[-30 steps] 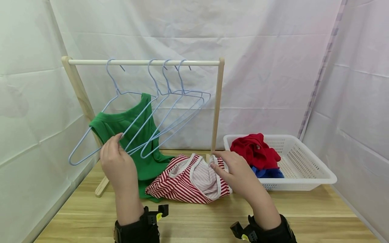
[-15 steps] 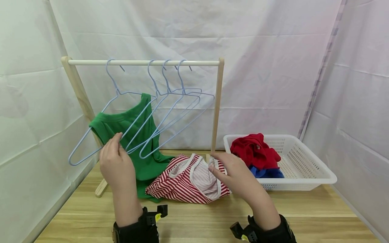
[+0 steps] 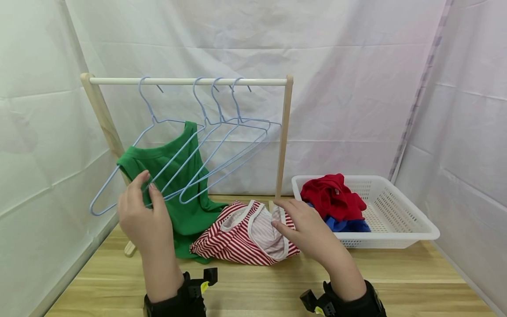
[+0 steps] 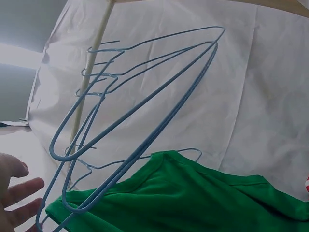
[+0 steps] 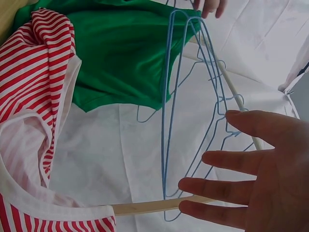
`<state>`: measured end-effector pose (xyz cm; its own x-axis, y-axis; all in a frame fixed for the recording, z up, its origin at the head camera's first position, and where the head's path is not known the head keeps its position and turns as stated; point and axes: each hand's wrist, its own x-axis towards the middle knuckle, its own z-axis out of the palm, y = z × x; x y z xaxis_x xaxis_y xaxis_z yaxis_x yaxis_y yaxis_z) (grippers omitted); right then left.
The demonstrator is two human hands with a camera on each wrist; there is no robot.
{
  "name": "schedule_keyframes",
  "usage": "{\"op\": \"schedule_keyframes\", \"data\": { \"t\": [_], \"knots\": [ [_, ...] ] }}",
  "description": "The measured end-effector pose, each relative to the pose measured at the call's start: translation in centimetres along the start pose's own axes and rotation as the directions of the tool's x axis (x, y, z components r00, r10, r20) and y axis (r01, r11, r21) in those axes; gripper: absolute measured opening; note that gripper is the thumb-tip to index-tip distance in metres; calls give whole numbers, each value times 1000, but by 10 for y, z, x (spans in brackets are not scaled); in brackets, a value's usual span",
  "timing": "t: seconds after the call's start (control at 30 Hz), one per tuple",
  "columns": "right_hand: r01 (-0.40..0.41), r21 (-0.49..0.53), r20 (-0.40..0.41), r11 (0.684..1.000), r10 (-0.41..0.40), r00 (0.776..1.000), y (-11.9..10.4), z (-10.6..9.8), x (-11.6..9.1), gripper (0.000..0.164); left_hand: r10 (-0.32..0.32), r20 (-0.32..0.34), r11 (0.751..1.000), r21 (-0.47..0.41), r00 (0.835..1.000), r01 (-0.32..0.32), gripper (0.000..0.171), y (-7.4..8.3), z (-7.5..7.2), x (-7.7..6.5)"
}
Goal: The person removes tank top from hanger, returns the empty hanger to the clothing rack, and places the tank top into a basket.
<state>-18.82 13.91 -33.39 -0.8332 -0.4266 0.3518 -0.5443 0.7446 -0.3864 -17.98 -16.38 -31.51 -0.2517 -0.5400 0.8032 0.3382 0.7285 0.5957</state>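
A wide, matt black, fabric-looking cuff [image 3: 174, 304] is wrapping the person's left forearm; a matching wide, black cuff [image 3: 353, 304] is wrapping the right one; from the left cuff's inner side a small, dark, box-shaped device [image 3: 194, 291] is jutting, with a squarish black block [image 3: 211, 275] at its end; a bright yellow label [image 3: 204, 287] is showing just beside that block; the right cuff is bearing a similar dark device [image 3: 328, 307], a tilted black block [image 3: 308, 300] and a small yellow label [image 3: 319, 310]; the left grip [image 3: 145, 215] and the right grip [image 3: 306, 225] are showing bare.
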Motion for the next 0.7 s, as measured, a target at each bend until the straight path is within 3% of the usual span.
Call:
{"op": "schedule_keyframes", "data": {
  "t": [0.17, 0.27, 0.37, 0.53, 0.7],
  "knots": [
    [-3, -17, 3, 1000, 3, 1000, 0, 1, 0, 55, 62, -66, 996, -61, 996, -66, 19, 13, -5, 1],
    [-10, -17, 7, 1000, 10, 1000, -1, 2, 0, 55, 130, -51, 986, -98, 990, -135, 17, 18, -9, 1],
    [-10, -18, 17, 1000, 11, 1000, -2, 3, 1, 56, 225, -3, 965, -134, 974, -224, 16, 21, -10, 0],
    [-12, -39, 56, 999, 14, 998, -4, 7, 3, 58, 372, 170, 923, -176, 913, -343, 18, 27, -11, -3],
    [-30, -66, 114, 997, 37, 993, -6, 17, 6, 60, 427, 332, 904, -175, 841, -390, 24, 31, -9, -6]
  ]
}}
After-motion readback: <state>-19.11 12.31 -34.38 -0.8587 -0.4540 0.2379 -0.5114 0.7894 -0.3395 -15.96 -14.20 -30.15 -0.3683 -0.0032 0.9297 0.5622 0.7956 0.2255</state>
